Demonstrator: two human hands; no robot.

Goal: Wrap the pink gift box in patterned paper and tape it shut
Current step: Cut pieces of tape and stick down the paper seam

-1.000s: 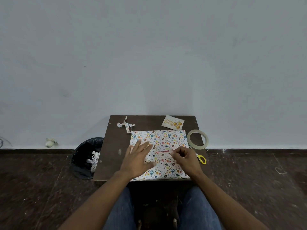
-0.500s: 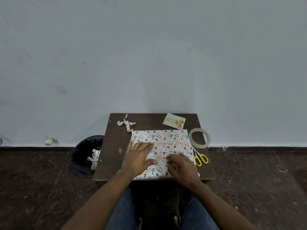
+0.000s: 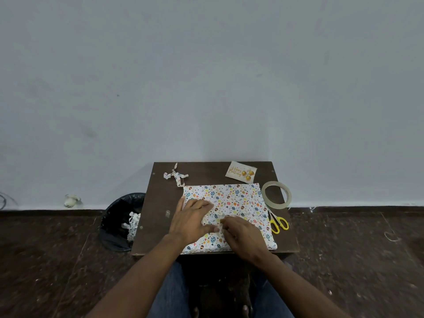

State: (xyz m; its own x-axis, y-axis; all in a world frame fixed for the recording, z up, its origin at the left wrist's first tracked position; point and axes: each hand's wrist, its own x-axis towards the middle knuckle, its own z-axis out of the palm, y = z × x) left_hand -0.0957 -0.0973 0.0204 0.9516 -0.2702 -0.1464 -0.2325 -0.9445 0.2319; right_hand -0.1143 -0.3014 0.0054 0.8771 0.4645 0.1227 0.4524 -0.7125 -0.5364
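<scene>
**Patterned paper seam: pressing and taping procedure**

Patterned paper covers the gift box completely; no pink surface shows. The wrapped box lies flat on the dark wooden table, spanning from mid-table to the near edge, with its right side close to the table's right edge.

Step in hand, as judged: fixing the overlap seam on the top face with a short tape piece.

1. Keep the left hand flat on the left half of the top face. The fingers lie extended and together, pressing the paper down; nothing is gripped. This pressure should keep the overlap taut so the seam does not spring open.
2. Work with the right hand at the centre of the top face, toward the near edge. Its fingers are curled, with the tips on the paper beside the left thumb. A small pale piece shows at the fingertips; it may be tape, but this cannot be confirmed, nor whether it is pinched or merely pressed.
3. Smooth outward along the seam to avoid wrinkles and trapped air.
4. Lift the left hand only after the tape adheres.

Supplies within reach: tape roll at the right edge, overhanging slightly; yellow scissors just nearer along that edge.
</scene>
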